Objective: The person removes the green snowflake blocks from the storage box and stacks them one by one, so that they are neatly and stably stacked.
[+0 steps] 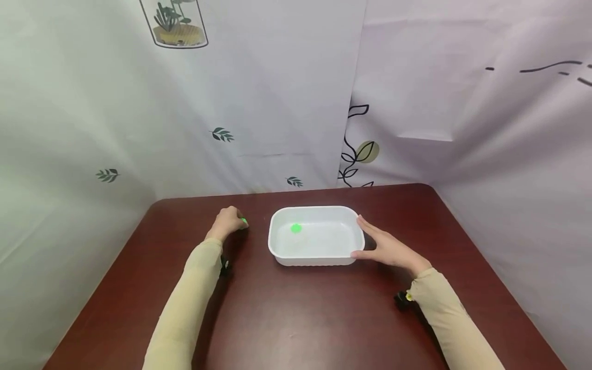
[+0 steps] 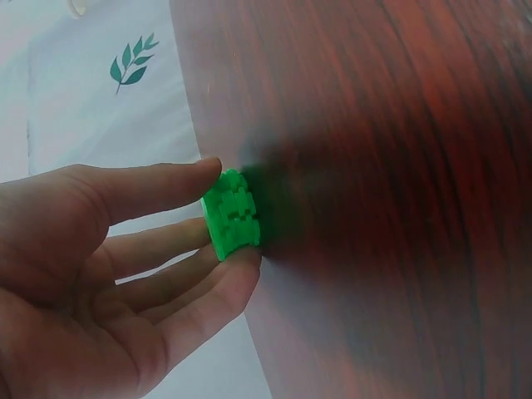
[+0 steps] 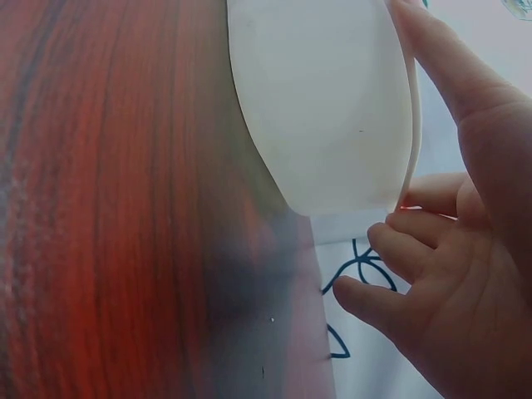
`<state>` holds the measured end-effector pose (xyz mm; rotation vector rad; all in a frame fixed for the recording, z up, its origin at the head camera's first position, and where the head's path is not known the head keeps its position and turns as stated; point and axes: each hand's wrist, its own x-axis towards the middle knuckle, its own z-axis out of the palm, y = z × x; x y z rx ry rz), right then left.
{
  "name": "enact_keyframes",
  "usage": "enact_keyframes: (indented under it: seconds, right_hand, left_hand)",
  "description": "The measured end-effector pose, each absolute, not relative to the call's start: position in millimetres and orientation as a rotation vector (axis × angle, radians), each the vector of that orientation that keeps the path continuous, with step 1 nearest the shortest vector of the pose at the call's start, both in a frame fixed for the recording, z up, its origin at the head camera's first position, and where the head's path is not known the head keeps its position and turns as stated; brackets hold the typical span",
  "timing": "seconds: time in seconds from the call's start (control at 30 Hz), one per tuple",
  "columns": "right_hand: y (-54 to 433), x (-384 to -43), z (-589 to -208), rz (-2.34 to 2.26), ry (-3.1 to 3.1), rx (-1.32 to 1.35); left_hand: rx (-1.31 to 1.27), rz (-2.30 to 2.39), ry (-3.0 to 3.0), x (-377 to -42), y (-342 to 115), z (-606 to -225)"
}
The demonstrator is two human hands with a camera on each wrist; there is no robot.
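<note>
At the left of the table, my left hand [image 1: 227, 222] pinches a small bright green plastic piece [image 2: 233, 214] between thumb and fingertips. Its face is notched like interlocking blocks, and it is close over the wood. Another green piece [image 1: 296, 228], flat with a bumpy outline, lies inside a white oblong container [image 1: 319, 261] toward its left. My right hand [image 1: 386, 248] spans the container's right end, the thumb at the front rim and the index finger at the back corner. In the right wrist view the other fingers hang loosely beside the container's wall [image 3: 324, 108].
The container stands on a dark red-brown wooden table [image 1: 296, 313]. White curtains [image 1: 277, 92] with leaf prints rise behind the table and along both sides. Under each wrist shows a small dark object strapped against the sleeve [image 1: 439, 298].
</note>
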<state>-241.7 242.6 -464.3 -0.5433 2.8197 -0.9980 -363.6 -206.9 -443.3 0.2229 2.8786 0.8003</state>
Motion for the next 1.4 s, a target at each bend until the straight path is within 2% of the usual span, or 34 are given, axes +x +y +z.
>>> enact_keyframes:
  seconds: [1.4]
  right_hand:
    - [241.7, -241.9, -464.8, -0.979, 2.842, -0.581]
  left_hand:
    - [0.260, 0.730, 2.903, -357.6, -209.9, -436.8]
